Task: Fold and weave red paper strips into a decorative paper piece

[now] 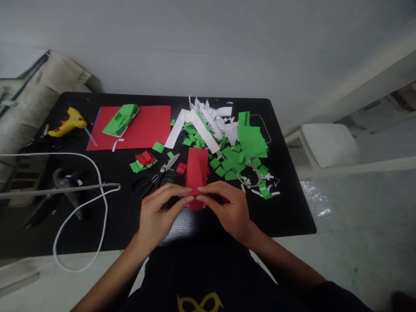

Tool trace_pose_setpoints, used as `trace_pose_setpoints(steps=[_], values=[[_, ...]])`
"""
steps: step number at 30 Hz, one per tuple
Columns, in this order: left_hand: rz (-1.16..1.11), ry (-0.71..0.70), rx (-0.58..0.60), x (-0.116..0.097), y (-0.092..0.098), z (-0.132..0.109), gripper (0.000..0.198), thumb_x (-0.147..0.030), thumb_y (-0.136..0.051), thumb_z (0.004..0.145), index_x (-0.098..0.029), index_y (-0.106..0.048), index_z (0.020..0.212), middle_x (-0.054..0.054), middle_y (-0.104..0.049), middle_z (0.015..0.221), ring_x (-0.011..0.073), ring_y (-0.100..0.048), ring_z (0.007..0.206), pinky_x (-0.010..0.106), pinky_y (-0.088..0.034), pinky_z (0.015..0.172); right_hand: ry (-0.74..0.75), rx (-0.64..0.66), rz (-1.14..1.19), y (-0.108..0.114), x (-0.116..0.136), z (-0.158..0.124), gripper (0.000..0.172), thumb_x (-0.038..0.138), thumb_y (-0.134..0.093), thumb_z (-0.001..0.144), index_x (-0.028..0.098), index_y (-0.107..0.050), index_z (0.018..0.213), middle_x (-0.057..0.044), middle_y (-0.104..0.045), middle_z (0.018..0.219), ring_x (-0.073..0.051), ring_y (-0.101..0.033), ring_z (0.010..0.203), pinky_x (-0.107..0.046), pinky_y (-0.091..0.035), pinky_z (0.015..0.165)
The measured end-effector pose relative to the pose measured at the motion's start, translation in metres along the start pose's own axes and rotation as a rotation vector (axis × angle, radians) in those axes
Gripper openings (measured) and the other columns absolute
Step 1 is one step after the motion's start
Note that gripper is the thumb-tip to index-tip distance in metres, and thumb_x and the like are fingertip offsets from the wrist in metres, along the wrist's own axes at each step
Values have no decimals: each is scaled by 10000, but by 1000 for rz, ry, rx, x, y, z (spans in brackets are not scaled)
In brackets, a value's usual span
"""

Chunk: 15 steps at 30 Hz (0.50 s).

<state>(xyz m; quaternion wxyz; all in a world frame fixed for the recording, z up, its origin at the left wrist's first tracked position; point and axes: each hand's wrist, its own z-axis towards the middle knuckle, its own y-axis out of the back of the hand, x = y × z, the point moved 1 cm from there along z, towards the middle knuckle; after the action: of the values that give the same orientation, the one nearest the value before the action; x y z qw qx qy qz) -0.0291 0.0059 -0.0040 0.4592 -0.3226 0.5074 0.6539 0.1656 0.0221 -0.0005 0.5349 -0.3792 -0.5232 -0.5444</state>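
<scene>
Between my two hands is a strip of red paper (197, 167), its long side pointing away from me over the black table. My left hand (159, 208) pinches its near part from the left, thumb and forefinger together. From the other side my right hand (227, 206) pinches the same part, the fingertips of both hands almost meeting. The paper seems creased lengthwise. Black-handled scissors (162, 171) lie open just beyond my left hand. Small red paper pieces (181, 168) lie beside the strip. Green paper pieces (232, 160) are spread beyond my right hand.
White paper strips (203, 130) are heaped at the back. A red sheet (152, 125) carries a folded green paper stack (121, 119). On the left are a yellow glue gun (69, 123), pliers (66, 186) and a looped white cable (105, 208). A ring (249, 176) lies at right.
</scene>
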Motion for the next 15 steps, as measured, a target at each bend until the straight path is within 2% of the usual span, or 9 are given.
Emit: trace_pose_setpoints(steps=[10,13,15], values=[[27,-43,-2,-6,1,3,110,-156,-795,908,-239,-790,981,7,-762,925,150,-715,856,265,-559,784,87,-33,-53,1,2,1,115,217,-816,906,313,-828,968,-23,-754,913,-199,-724,839,-363,-613,791],[27,-46,-17,-7,1,4,104,-159,-805,896,-241,-799,960,14,-746,953,156,-704,902,274,-556,830,114,-36,-91,3,2,2,122,235,-842,881,305,-821,978,-45,-733,1023,-221,-722,980,-392,-598,920],[-26,-7,-22,-6,1,4,92,-160,-799,897,-238,-792,946,16,-749,970,159,-706,933,272,-556,848,106,-1,-98,4,1,4,277,250,-875,843,309,-789,1100,-58,-736,1186,-255,-695,1153,-435,-550,1058]])
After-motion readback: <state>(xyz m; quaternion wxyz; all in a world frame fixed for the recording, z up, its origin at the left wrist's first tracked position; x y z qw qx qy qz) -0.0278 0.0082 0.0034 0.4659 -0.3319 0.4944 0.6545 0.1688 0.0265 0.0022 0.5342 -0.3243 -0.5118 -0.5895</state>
